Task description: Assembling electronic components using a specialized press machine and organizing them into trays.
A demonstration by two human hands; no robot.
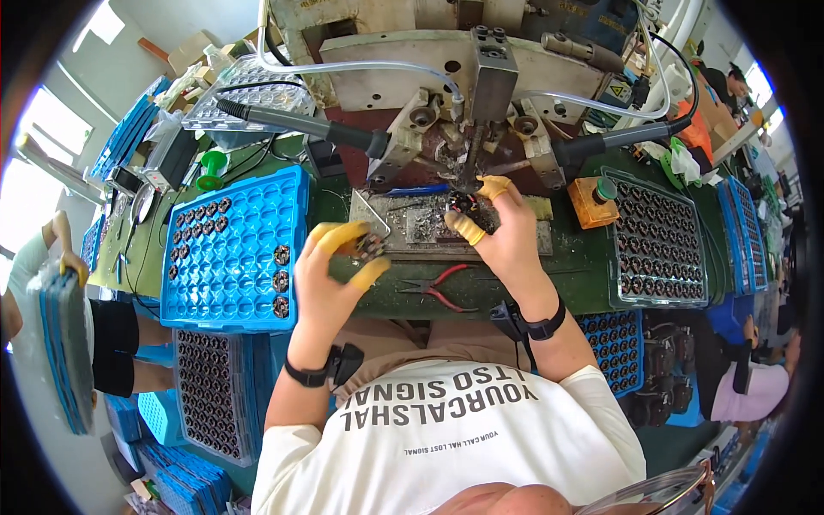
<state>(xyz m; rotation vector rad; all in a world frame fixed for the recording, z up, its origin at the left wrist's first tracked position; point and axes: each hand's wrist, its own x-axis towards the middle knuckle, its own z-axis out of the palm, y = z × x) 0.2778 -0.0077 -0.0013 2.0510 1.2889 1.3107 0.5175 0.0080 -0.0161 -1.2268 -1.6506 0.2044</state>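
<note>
My left hand (324, 273), with yellow finger covers, is closed around a small dark round part (371, 247) that looks like a wound motor stator; it is slightly blurred. My right hand (506, 236), also with yellow finger covers, grips a similar motor stator (463, 202) between thumb and forefinger. That stator sits under the upright metal post (493, 81) of the machine, above a scrap-strewn metal base plate (421, 230). A bent hex key (374, 215) and a blue stick-like tool (418, 190) lie near the plate. Red-handled pliers (442, 287) rest on the bench in front of it.
A blue tray (296, 219), partly filled with stators, stands at left; a full clear tray (611, 249) is at right. Two soldering-iron-like handles (287, 120) (631, 137) point inward. An orange bottle (590, 206) stands beside the right tray. A person (56, 236) at far left holds stacked trays.
</note>
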